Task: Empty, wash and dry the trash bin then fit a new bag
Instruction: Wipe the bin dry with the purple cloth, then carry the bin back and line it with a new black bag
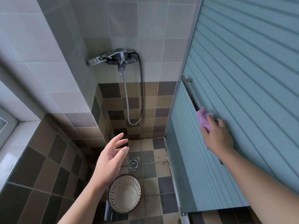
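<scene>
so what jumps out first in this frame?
The right hand at the right, holding a pink cloth against the blue ribbed shower door by its handle. Next the left hand, open and empty at centre, above the cream bin standing upright on the tiled floor. The chrome tap with its looping hose sits on the back wall.

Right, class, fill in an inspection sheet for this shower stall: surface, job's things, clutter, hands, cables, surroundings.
Surface: tiled floor, stained near the floor drain.
Job's things: trash bin upright on the floor, empty, no bag; pink cloth.
Clutter: nothing seen.
Hands: left hand open above the bin, holding nothing; right hand gripping the cloth at the door handle.
Cables: shower hose hanging in a loop from the tap.
Surroundings: ribbed glass door, tiled walls.
</scene>
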